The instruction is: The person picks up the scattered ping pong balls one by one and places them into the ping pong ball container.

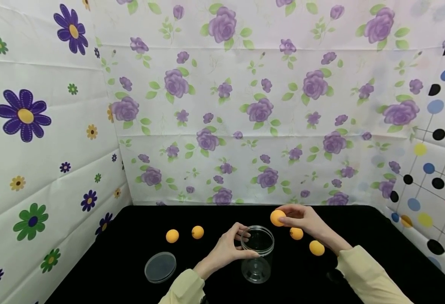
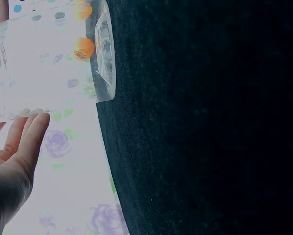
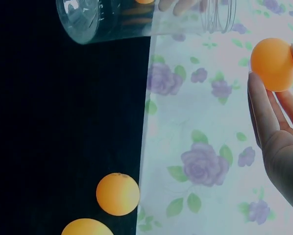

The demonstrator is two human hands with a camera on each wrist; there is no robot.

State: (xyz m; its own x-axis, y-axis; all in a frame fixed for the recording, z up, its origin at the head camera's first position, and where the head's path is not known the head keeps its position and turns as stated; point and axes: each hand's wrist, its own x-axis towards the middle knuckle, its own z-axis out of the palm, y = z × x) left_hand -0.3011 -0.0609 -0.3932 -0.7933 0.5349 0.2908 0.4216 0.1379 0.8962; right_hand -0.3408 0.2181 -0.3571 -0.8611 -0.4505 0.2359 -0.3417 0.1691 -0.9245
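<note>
A clear plastic jar [image 1: 257, 270] stands upright on the black table with its mouth uncovered. My left hand [image 1: 227, 245] holds it near the rim, thumb on the near side and fingers on the far side. In the left wrist view, fingertips [image 2: 38, 117] touch the jar's wall. Above and to the right of the jar mouth, my right hand [image 1: 305, 220] pinches an orange ping-pong ball [image 1: 277, 218] between thumb and fingers. The right wrist view shows this ball [image 3: 273, 64] at the fingertips, apart from the jar.
Two orange balls [image 1: 296, 233] [image 1: 316, 248] lie on the table below my right hand. Left of the jar are two more balls [image 1: 172, 236] [image 1: 197, 232]. A round clear lid [image 1: 160, 267] lies at the front left. Patterned cloth walls [image 1: 245, 160] surround the table's back and sides.
</note>
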